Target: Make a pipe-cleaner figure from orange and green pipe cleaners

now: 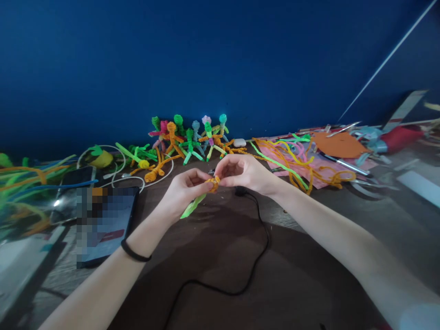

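Note:
Between my two hands is a small yellow-orange pipe-cleaner figure (213, 184), mostly covered by fingers. My left hand (187, 190) pinches it from the left with thumb and forefinger. A bright green fuzzy length (193, 206) sticks out below that hand; whether it joins the orange part is hidden. My right hand (242, 174) is closed on the figure's other side, with thumb and fingertips together at its upper right edge. Just behind the hands, several finished pipe-cleaner figures (190, 145) in many colours stand against the blue wall. An orange one (154, 172) lies left of them.
A tablet or phone (113, 229) lies at left, near loose pipe cleaners (41, 174) and a white cable (123, 151). A black cable (263, 238) crosses the dark table (213, 256). At right are pink sheets (323, 172), an orange paper piece (340, 145) and scissors (367, 183).

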`<state>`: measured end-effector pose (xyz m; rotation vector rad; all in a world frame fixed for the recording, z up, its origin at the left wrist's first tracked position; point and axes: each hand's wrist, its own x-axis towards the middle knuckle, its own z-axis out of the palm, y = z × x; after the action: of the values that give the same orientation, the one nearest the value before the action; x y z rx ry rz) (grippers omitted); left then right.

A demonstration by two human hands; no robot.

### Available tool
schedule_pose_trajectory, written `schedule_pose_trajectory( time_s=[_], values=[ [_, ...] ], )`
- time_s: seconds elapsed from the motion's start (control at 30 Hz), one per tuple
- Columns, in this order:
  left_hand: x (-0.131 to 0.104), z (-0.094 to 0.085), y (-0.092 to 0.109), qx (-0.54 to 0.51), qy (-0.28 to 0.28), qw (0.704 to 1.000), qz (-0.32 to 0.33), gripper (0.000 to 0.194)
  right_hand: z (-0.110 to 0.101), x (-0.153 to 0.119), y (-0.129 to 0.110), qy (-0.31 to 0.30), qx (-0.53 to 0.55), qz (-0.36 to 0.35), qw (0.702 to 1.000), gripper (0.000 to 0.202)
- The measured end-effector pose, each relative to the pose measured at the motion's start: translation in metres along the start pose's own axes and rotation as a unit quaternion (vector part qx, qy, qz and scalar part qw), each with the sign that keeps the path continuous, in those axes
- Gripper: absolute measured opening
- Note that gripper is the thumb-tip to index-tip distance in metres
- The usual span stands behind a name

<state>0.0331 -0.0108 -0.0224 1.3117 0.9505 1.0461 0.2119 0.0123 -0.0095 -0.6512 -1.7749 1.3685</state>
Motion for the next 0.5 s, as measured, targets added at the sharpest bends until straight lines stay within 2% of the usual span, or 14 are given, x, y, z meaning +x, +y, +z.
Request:
schedule_pose_trajectory(
  time_s=[0.27, 0.5],
  values=[
    [-0.0008, -0.0002, 0.0006, -0.003, -0.004, 1.0, -0.003, 0.012, -0.0024, 0.0005, 0.0032, 0.003, -0.052, -0.034, 0.998, 0.016],
    [0.0006, -0.0002, 0.0003, -0.028, 0.006, 1.0, -0.007, 0.012, -0.0036, 0.0019, 0.0018, 0.032, -0.106, -0.037, 0.993, 0.02]
  ],
)
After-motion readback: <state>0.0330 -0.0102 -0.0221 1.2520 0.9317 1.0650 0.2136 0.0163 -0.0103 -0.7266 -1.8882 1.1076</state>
